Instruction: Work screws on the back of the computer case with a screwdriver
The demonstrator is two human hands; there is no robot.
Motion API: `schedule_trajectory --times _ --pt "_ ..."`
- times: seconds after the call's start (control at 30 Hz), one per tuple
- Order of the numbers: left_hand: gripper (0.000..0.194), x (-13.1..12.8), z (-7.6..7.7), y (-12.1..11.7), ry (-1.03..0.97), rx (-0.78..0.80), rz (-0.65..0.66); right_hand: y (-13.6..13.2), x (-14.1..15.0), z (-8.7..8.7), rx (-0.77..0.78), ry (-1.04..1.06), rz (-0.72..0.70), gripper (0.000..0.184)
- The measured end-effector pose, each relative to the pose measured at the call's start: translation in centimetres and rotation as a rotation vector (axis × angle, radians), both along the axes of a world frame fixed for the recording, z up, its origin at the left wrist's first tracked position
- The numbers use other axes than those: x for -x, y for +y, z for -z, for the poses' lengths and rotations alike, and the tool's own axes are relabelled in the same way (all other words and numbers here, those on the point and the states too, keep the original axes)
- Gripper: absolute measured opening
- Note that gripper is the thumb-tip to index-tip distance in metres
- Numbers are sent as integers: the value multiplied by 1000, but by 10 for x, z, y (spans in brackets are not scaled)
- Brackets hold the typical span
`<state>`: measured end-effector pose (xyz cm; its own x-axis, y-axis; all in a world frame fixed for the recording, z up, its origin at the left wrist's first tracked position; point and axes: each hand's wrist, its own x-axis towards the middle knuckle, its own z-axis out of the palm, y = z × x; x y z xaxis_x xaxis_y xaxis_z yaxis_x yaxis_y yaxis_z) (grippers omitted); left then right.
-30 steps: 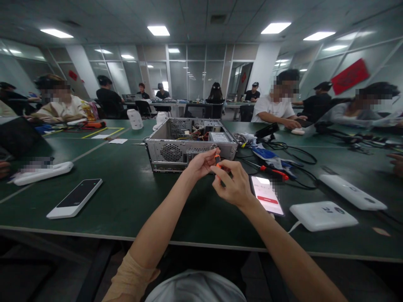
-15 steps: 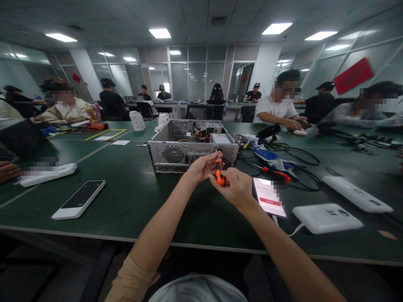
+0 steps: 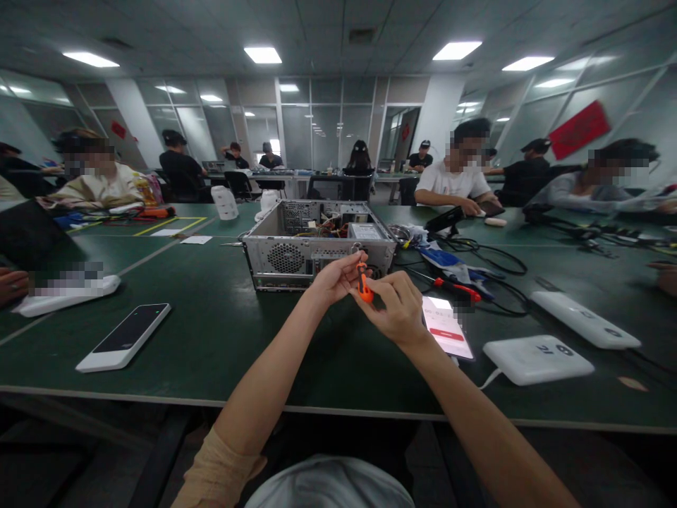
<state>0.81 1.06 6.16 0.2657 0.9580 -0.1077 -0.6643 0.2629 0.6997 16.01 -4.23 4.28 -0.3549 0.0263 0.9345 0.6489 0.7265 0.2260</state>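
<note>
An orange and black screwdriver (image 3: 364, 283) is held up in front of an open metal computer case (image 3: 307, 255), its handle toward me. My right hand (image 3: 395, 305) grips the handle's near end between thumb and fingers. Close beside it, my left hand (image 3: 338, 277) pinches around the front of the screwdriver, near its shaft. The shaft points at the case's rear panel, but the tip is mostly hidden by my left fingers. Inside the case are coloured cables (image 3: 336, 229) and a silver box-shaped part (image 3: 364, 231).
A lit phone (image 3: 447, 328) and white power banks (image 3: 538, 358) lie to the right. Behind them are a red-handled screwdriver (image 3: 458, 288), gloves (image 3: 449, 264) and black cables. A white device (image 3: 125, 337) rests on the left. Co-workers sit around the table.
My right hand's fingers have loosened and shifted around the screwdriver's handle, which now stands more upright in view. The whole scene has slid slightly left. The case stays in place.
</note>
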Motion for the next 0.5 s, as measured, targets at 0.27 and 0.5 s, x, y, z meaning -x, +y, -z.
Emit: schedule_trajectory --times 0.27,0.5 --pt "15 8 1 -6 79 -42 91 3 9 5 42 99 -26 16" --pt "14 5 -4 -7 147 -38 48 3 8 6 42 197 -2 20"
